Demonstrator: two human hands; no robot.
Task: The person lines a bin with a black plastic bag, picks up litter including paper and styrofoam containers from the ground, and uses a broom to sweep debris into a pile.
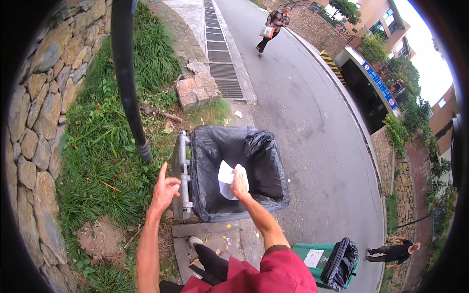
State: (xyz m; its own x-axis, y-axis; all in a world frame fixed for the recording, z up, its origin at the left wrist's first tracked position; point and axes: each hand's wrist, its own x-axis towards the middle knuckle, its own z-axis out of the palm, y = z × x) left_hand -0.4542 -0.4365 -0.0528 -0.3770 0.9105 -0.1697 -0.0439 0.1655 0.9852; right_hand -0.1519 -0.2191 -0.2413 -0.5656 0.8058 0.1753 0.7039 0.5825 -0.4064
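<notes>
A wheeled bin lined with a black plastic bag (256, 146) stands in front of me, its mouth facing up. My right hand (240, 185) reaches over that mouth and grips a crumpled white sheet (226, 172), which looks like paper or tissue. The bag behind it looks empty where I can see in. To the left of the bin's grey hinge bar (185, 172), my left hand (166, 188) is raised with the index finger extended and the other fingers curled. Nothing shows in it.
A black pole (128, 73) rises from the grass on the left, beside a stone wall (40, 110). A green bin (315, 256) with a black liner stands at lower right. One person (274, 25) walks on the road; another (397, 251) is far right. A drain grate (223, 77) runs ahead.
</notes>
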